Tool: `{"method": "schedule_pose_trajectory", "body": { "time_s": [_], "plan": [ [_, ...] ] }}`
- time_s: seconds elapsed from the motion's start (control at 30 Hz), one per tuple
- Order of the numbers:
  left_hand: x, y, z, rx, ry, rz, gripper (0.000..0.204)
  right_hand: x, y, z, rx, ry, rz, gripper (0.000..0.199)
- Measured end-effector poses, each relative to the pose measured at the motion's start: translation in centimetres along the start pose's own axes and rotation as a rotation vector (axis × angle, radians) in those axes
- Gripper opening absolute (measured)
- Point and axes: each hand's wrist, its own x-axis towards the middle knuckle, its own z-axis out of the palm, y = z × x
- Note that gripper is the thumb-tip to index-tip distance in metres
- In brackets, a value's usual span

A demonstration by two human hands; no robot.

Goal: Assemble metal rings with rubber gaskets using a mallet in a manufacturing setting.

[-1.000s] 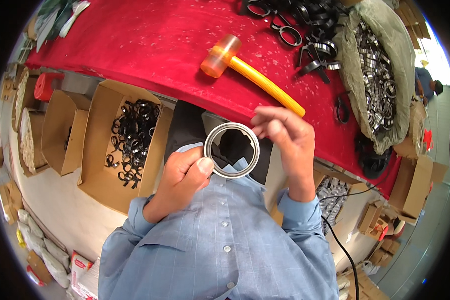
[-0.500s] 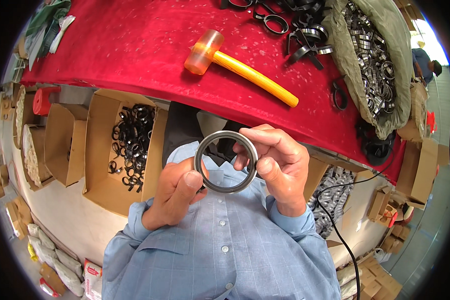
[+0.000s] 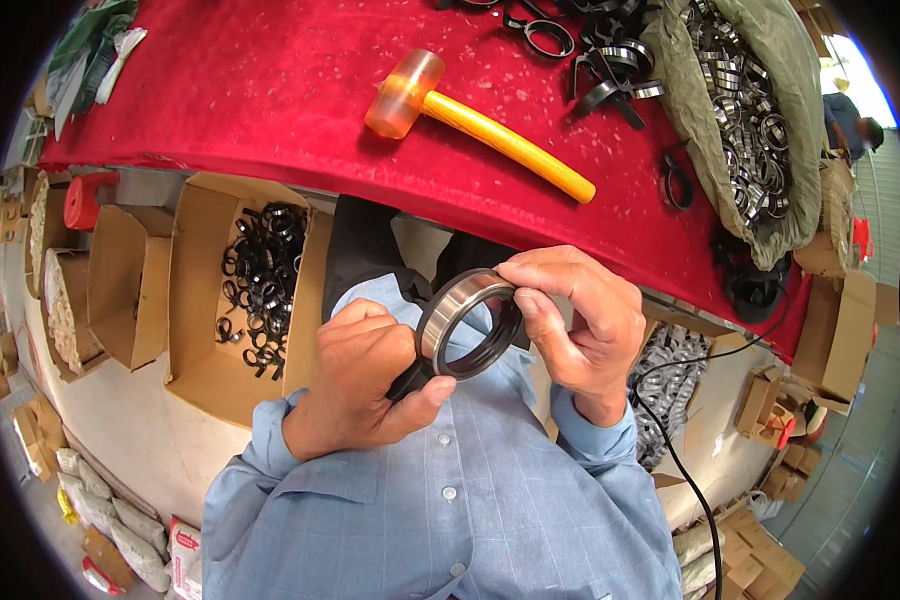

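Over my lap I hold a black ring part with a shiny metal band [image 3: 445, 315] around it, tilted so the band's outer face shows on the left. My left hand [image 3: 355, 375] is closed on the ring's dark stem, with the thumb against the lower left rim. At the upper right rim, my right hand [image 3: 585, 325] pinches the ring between thumb and fingers. Beyond my hands, a mallet with an amber head [image 3: 405, 95] and a yellow handle [image 3: 510, 145] lies on the red-covered table [image 3: 250, 90].
Black ring parts [image 3: 550, 40] lie at the table's far right, beside a sack of metal rings [image 3: 735, 130]. Left of my lap stands a cardboard box [image 3: 198, 300] of small black clamps. Packed grey pieces [image 3: 670, 365] and a black cable [image 3: 660, 430] are at my right.
The ring has turned from facing me to a tilt that shows its outer metal band. My left fingers have curled over its stem, and my right hand has shifted slightly right.
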Motion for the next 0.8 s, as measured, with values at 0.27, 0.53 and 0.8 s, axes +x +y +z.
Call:
{"method": "schedule_pose_trajectory", "body": {
  "time_s": [0.27,0.53,0.8],
  "plan": [
    [0.1,0.7,-0.1,0.088,-0.034,0.056,0.035,0.8,-0.5,-2.1,-0.134,-0.172,-0.106,0.027],
    [0.2,0.7,-0.2,0.225,-0.034,0.171,0.040,1.0,-1.1,-2.5,-0.269,-0.182,-0.347,0.027],
    [0.1,0.4,-0.8,0.276,-0.065,0.382,0.038,0.2,-1.8,-2.3,-0.168,-0.039,-0.488,0.028]
  ]
}}
